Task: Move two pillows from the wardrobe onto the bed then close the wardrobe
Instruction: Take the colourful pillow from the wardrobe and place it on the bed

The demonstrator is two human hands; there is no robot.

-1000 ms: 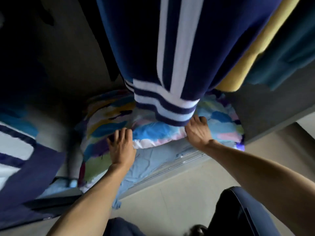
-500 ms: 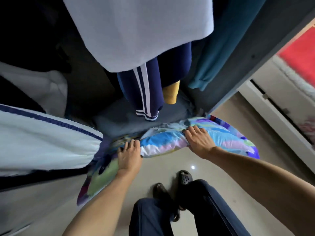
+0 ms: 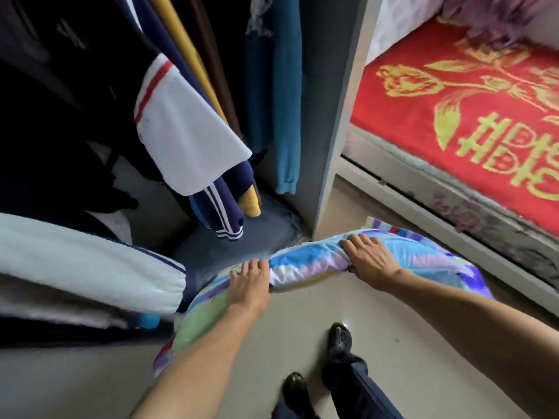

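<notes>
Head view, pillow (image 3: 305, 269) long axis left-right, horizontal, left hand (image 3: 249, 282) & right hand (image 3: 367, 260) grips pinching its edge

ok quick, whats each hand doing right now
Left hand: closed on the near edge of the colourful pillow.
Right hand: closed on the same pillow, further toward the bed.

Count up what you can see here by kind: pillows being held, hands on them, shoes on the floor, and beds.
Pillows: 1, the multicoloured pillow held over the floor
Hands: 2, left hand and right hand, both gripping the pillow
Shoes: 2, dark shoe and dark shoe
Beds: 1, bed with a red cover, at right
Total: 6
</notes>
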